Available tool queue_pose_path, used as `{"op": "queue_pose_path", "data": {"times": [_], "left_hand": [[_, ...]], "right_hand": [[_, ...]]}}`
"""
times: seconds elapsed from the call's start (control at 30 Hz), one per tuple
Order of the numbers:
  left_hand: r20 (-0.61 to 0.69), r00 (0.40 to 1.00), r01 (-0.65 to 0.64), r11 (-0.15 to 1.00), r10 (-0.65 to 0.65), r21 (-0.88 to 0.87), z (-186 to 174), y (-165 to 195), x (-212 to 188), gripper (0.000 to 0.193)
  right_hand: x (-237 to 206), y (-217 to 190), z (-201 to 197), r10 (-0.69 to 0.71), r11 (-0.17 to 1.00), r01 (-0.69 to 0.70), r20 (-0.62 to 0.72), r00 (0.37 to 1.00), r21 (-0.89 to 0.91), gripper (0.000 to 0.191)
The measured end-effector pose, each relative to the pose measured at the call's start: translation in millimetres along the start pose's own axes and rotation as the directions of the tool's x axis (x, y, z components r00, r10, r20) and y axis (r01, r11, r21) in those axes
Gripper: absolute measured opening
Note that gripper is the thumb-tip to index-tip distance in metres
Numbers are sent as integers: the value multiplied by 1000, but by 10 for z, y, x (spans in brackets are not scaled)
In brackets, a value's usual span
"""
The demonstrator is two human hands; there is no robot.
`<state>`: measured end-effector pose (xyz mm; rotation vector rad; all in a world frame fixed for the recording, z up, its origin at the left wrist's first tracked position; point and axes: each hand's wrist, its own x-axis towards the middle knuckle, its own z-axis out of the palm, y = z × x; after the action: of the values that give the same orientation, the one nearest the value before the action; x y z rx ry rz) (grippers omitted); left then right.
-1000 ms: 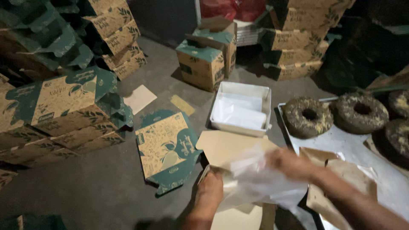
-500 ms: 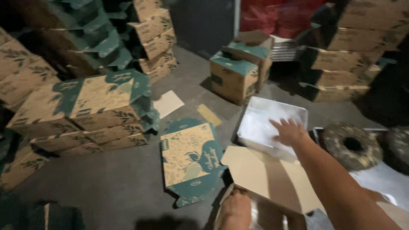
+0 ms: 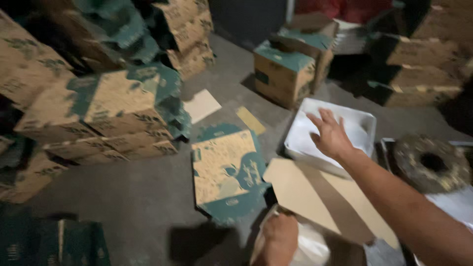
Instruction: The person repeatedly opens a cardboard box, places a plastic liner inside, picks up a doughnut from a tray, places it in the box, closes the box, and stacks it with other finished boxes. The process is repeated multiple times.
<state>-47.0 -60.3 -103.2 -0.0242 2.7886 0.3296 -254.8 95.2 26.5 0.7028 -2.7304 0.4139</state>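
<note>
- Stacked green and tan cartons point(image 3: 113, 106) stand at the left, one flat carton point(image 3: 227, 170) on the floor
- Left hand point(image 3: 281, 236) is closed on a crumpled clear plastic bag point(image 3: 308, 249) at the open brown box point(image 3: 320, 197)
- Right hand point(image 3: 330, 135), fingers spread, reaches over the white sheets in the white tray point(image 3: 367, 123); fetching a sheet seems the step in hand, so the fingers must pinch a single one
- A ring cake point(image 3: 431, 162) lies at the far right

The ring cake point(image 3: 433, 165) is blurred and the left hand point(image 3: 280, 237) is cut off below.

Dim, warm indoor light, heavy motion blur throughout, dark shadowed upper corners.
</note>
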Motion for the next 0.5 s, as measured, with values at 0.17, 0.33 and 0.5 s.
{"op": "queue_pose_path", "data": {"times": [0.17,0.33,0.5], "left_hand": [[-35,999,13,986,-19,-167,-115,-63,-42,22],[-81,996,-45,998,41,-49,-290,-49,-24,24],[-390,908,-179,984,155,-26,-604,48,-271,29]], "right_hand": [[-1337,-396,-194,-440,756,273,153,885,596,15],[-2642,-1292,-219,-226,971,89,719,658,223,51],[-2691,-1674,-346,110,994,-54,919,378,-97,87]]}}
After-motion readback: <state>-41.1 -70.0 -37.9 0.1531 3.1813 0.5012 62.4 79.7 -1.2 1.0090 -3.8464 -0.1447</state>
